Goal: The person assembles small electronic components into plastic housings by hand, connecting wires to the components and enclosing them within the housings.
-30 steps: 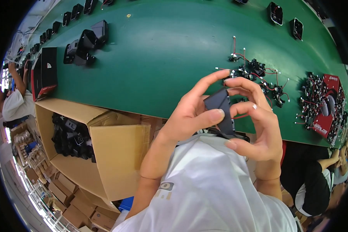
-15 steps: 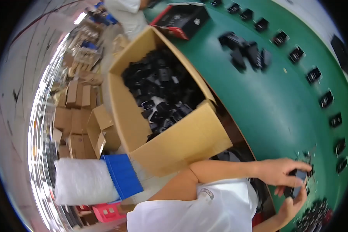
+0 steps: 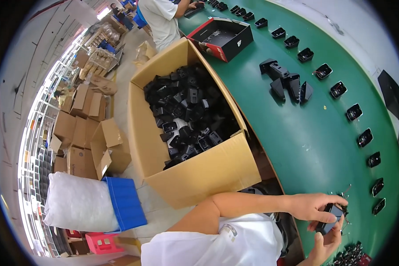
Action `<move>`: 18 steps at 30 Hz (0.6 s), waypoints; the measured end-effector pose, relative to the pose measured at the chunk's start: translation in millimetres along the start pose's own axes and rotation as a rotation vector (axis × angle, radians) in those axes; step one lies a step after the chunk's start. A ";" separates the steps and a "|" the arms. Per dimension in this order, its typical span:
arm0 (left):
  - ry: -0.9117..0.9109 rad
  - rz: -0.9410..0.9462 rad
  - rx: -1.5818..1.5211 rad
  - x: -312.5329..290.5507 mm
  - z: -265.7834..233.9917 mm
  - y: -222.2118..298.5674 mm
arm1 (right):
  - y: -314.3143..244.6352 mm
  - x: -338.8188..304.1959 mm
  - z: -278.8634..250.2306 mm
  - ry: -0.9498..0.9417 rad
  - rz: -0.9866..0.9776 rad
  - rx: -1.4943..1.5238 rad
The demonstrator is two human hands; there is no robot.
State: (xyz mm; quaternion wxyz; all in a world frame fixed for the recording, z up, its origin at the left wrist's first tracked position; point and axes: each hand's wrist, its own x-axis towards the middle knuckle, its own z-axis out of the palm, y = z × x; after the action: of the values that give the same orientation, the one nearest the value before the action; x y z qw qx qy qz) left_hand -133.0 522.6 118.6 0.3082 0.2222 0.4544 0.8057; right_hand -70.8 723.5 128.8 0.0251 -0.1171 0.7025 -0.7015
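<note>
Both hands are closed round one small black plastic housing (image 3: 324,227) at the lower right, over the green table. My left hand (image 3: 312,206) grips it from above, with fingers over its far side and the thumb along the near face. From below, my right hand (image 3: 327,244) holds it between thumb and fingers. Small dark parts with thin wires (image 3: 346,213) lie just beyond the fingertips. Nearer the bottom edge is a heap of small wired parts (image 3: 348,255). My fingers hide part of the housing.
A large cardboard box (image 3: 199,184) full of black housings stands left of the green table (image 3: 292,150). Several black housings (image 3: 339,89) line the table's far side. Loose black pieces (image 3: 290,84) and a black-and-red box (image 3: 226,48) lie farther up. Another person (image 3: 162,20) works beyond.
The whole view has shifted and become sharper, showing more of the far table and the other person. Both hands still hold the black housing, with little change in grip.
</note>
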 end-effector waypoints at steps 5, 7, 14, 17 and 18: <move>0.472 0.147 0.686 -9.7 -33.4 28.0 | 0.8 6.1 -55.0 0.121 -0.148 -0.406; 0.739 0.278 0.953 -17.5 -62.2 47.5 | -16.6 17.2 -81.4 0.199 -0.141 -0.561; 1.514 0.158 1.700 -36.2 -171.0 75.8 | 7.9 76.5 -258.9 0.216 -0.111 -0.958; 1.552 -0.038 1.748 -39.3 -188.8 62.0 | 23.1 99.8 -323.1 0.263 0.001 -1.044; 1.531 -0.141 1.738 -38.8 -190.8 57.9 | 26.6 105.1 -338.8 0.246 0.028 -1.118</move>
State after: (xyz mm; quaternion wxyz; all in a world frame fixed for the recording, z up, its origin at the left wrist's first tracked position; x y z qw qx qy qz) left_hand -244.2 359.0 72.7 -0.2597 -0.2123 0.9335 0.1268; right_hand -243.9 1034.1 120.8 -0.1132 -0.0208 0.9660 -0.2315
